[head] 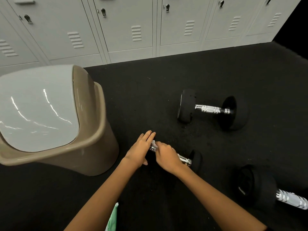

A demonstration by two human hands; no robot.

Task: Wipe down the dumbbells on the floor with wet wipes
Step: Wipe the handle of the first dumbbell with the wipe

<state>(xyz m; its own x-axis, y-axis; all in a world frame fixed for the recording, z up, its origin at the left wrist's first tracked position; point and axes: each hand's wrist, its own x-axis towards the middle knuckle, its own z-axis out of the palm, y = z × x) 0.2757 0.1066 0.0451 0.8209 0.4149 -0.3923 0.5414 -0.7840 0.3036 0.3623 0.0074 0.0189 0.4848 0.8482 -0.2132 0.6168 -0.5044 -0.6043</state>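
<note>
both forearms came into the picture from the bottom edge, and beside the left one a pale green packet (113, 219) showed, probably the wet wipes (only a corner was visible). three dumbbells lay on the dark floor (150, 100). the right hand (166, 157) was closed around the chrome handle of the middle dumbbell (191, 160), with a small white wipe (153, 143) pinched at its fingertips and pressed on the bar. the left hand (141, 149) lay flat and open, fingers straight, over the left head of the same dumbbell and seemed to keep it from rolling; it gripped nothing. so the wipe was touching the handle, just between the two hands.

i judged the task as in the middle or earlier: one handle was being wiped, and its black heads remained. the far dumbbell (210, 110) and the near right dumbbell (266, 190) lay well apart from the hands; whether they were already clean i could not tell. a beige bin (100, 130) stood left, near the lockers (133, 30).
</note>
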